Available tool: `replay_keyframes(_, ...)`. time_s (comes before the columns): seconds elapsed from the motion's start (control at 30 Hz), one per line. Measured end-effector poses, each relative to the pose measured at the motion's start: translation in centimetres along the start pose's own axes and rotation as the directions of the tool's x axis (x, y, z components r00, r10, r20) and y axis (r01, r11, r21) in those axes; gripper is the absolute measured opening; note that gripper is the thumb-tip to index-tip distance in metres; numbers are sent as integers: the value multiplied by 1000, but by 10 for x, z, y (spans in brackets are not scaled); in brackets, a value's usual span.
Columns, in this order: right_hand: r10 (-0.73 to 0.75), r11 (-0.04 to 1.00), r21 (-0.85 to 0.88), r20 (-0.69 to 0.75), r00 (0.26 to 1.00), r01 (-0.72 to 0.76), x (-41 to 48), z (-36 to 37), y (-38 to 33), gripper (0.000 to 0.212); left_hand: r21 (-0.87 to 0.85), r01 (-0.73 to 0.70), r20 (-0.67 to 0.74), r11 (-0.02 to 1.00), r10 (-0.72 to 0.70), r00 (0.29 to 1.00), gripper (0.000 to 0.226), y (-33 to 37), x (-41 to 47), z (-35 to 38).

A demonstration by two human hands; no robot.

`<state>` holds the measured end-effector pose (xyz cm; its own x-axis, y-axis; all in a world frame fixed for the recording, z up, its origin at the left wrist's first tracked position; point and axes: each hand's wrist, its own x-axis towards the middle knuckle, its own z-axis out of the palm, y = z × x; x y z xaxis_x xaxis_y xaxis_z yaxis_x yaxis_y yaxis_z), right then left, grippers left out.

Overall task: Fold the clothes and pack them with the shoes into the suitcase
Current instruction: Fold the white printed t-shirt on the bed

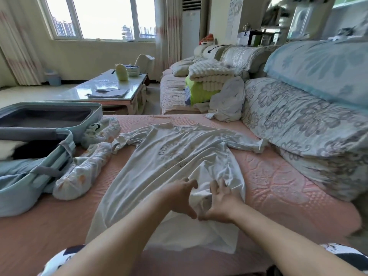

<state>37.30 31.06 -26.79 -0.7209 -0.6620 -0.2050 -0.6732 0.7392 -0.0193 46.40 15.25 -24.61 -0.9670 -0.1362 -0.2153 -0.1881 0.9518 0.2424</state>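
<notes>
My left hand (179, 197) and right hand (221, 204) gripping bunched cloth of the white T-shirt (169, 156), shirt spread on pink cover (278, 186), open suitcase (49, 108) at left

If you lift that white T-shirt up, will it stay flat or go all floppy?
Probably floppy: the white short-sleeved T-shirt bunches into soft folds where the left hand and right hand gather it. Likely light too: the thin cloth wrinkles all over. It shouldn't roll or break.

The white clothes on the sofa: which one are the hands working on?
The printed white T-shirt spread flat in the middle: the left hand and right hand grip its lower part. The other white garment lies crumpled farther back.
</notes>
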Motion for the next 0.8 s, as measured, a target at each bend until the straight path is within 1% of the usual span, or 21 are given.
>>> replay_keyframes(0.03, 23, 999, 29, -2, 1000, -23, -1, 5, 1, 105, 27, 11, 13, 1000, -12, 1000, 87, 4, 6, 6)
replay_keyframes(0.07, 43, 996, 78, 4, 999, -43, -2, 8, 3, 95, 45, 14, 18, 999, -15, 1000, 81, 7, 12, 11)
replay_keyframes(0.1, 45, 988, 151, -12, 999, -43, -3, 10, 5, 78, 57, 6, 7, 998, -6, 1000, 70, 8, 16, 14)
replay_keyframes(0.17, -5, 964, 265, -116, 993, 36, -8, 9, 11, 33, 62, 5, -16, 998, -4, 1000, 45, 10, 20, 15)
replay_keyframes(0.2, -31, 962, 264, -156, 987, 72, -9, 6, 16, 24, 51, 20, -17, 998, -19, 1000, 39, 12, 20, 14)
replay_keyframes(0.27, -46, 958, 275, -151, 988, 87, -10, -1, 29, 24, -16, 42, -12, 999, -42, 999, 35, 15, 20, 7)
replay_keyframes(0.33, -28, 960, 273, -130, 991, 63, -11, -12, 43, 18, -107, 45, 29, 993, -42, 999, 34, 20, 20, -1)
replay_keyframes(0.37, -25, 972, 229, -116, 993, 51, -13, -19, 51, 13, -121, 36, 88, 992, -26, 996, 36, 23, 20, -3)
replay_keyframes(0.4, -4, 984, 178, -83, 997, 19, -14, -25, 60, 12, -137, 36, 188, 990, -10, 982, 38, 26, 19, -4)
replay_keyframes(0.43, 55, 990, 129, -23, 998, -51, -16, -28, 69, 20, -176, 60, 329, 983, 1, 944, 39, 29, 18, -2)
replay_keyframes(0.47, 147, 983, 107, 45, 988, -151, -21, -28, 80, 28, -211, 107, 484, 972, 9, 875, 39, 33, 17, 2)
replay_keyframes(0.5, 244, 964, 72, 154, 958, -257, -27, -25, 92, 33, -213, 143, 614, 967, 18, 789, 36, 36, 14, 5)
replay_keyframes(0.53, 316, 942, 47, 202, 927, -331, -29, -18, 104, 36, -196, 148, 685, 969, 27, 728, 32, 40, 13, 9)
replay_keyframes(0.57, 341, 939, -32, 222, 914, -343, -33, -13, 114, 36, -184, 119, 690, 976, 42, 723, 28, 42, 13, 12)
replay_keyframes(0.6, 328, 945, -97, 234, 915, -313, -36, -9, 119, 37, -185, 59, 622, 981, 70, 780, 24, 45, 14, 14)
replay_keyframes(0.63, 329, 944, -126, 281, 902, -305, -38, -8, 118, 41, -177, -21, 484, 984, 106, 868, 22, 46, 16, 14)
replay_keyframes(0.67, 340, 939, -157, 277, 899, -307, -38, -6, 115, 46, -147, -97, 303, 984, 138, 943, 21, 47, 18, 14)
replay_keyframes(0.7, 339, 937, -177, 245, 908, -302, -39, -9, 110, 48, -114, -151, 131, 982, 165, 978, 23, 47, 19, 14)
replay_keyframes(0.73, 286, 952, -177, 217, 933, -250, -37, -13, 104, 46, -84, -199, 9, 976, 201, 980, 29, 46, 20, 16)
replay_keyframes(0.77, 230, 970, -123, 198, 953, -209, -37, -14, 101, 42, -40, -250, -54, 968, 247, 967, 38, 46, 21, 20)
replay_keyframes(0.8, 184, 983, -36, 148, 972, -181, -34, -13, 101, 36, 22, -280, -47, 960, 281, 959, 49, 46, 22, 26)
